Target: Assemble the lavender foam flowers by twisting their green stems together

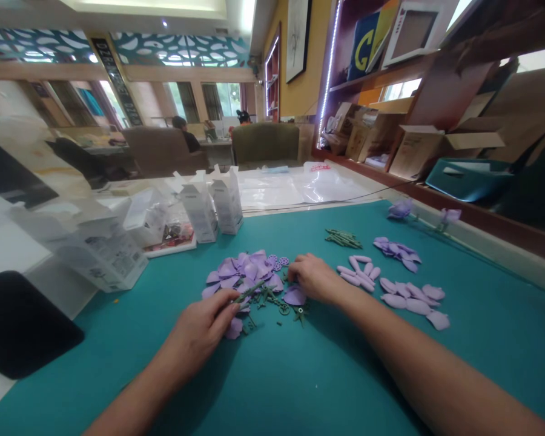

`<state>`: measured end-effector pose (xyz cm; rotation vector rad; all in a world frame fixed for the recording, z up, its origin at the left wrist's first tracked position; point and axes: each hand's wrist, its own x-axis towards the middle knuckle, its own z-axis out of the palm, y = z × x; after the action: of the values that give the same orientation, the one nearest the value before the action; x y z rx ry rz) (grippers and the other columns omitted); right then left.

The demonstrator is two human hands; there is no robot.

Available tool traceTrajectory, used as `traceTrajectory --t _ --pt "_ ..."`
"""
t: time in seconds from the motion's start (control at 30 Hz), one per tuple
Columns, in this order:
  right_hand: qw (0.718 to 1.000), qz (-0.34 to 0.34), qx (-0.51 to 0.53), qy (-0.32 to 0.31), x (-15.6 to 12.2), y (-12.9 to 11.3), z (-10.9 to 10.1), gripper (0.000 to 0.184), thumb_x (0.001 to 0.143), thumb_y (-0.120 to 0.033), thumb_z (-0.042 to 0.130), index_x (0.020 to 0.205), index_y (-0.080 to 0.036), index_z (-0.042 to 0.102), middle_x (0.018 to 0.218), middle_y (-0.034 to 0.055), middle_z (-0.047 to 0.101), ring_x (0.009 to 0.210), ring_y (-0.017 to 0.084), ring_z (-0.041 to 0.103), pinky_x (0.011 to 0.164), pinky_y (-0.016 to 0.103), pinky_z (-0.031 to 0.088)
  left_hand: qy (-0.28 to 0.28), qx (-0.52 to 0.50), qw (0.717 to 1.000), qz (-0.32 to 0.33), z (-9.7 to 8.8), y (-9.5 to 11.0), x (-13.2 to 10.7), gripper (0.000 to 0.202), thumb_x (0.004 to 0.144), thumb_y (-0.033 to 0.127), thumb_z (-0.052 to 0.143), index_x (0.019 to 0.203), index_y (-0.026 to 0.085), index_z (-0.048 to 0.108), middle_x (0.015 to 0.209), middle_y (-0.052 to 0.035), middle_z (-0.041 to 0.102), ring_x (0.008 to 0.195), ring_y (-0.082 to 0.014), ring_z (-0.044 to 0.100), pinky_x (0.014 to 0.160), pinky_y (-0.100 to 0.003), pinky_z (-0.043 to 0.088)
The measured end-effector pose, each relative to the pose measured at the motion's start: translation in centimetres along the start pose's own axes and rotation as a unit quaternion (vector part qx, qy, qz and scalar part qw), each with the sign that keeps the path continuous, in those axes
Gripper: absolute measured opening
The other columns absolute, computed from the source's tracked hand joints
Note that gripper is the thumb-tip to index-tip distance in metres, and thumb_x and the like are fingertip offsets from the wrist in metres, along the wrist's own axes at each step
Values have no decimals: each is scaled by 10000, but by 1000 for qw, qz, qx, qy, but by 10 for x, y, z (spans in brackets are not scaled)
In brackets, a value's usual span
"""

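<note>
My left hand [204,321] pinches a thin green stem piece [251,292] between thumb and fingers, at the near side of a heap of purple petal pieces [243,266]. On the heap's right edge is my right hand [311,275], its fingers curled down; whatever lies in them is hidden. Just below those fingers rests a single purple petal [295,295]. Small green parts, among them a wheel-shaped piece [284,309] and a star-shaped piece [300,316], lie scattered between the hands. Purple wheel-shaped pieces [277,263] sit at the heap's upper right.
On the green mat [272,381], sorted groups lie at right: green stems [343,238], long lilac pieces [360,274], pale petals [415,298] and darker petals [397,251]. Opened white boxes [198,209] stand at left, near a black flat object [27,324]. Clear plastic bags [300,184] lie behind.
</note>
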<state>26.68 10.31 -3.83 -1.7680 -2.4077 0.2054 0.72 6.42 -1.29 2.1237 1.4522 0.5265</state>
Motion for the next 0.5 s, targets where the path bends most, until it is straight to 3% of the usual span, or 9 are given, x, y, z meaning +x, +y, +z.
traceTrajectory --t 0.2,0.37,0.5 --pt "999 39 -5 29 3 6 0 397 917 -101 418 1235 -218 624 1192 104 619 1029 230 527 840 318 383 -2 0 1000 3 0 1 0 396 853 475 390 993 233 670 721 -9 695 661 -205 615 624 -275 428" --pt "999 44 -10 16 3 1 4 364 988 -334 373 1237 -235 619 1217 100 604 1061 253 520 871 360 393 -11 -2 1000 -2 0 0 0 390 861 471 381 1001 236 660 752 -11 696 692 -208 621 625 -273 415" --pt "999 47 -19 3 1 -4 5 365 992 -330 353 1216 -239 627 1208 97 606 1069 262 520 853 373 401 -21 -7 1000 -2 0 2 -1 384 874 467 374 1005 232 647 783 -12 694 719 -208 621 646 -276 416"
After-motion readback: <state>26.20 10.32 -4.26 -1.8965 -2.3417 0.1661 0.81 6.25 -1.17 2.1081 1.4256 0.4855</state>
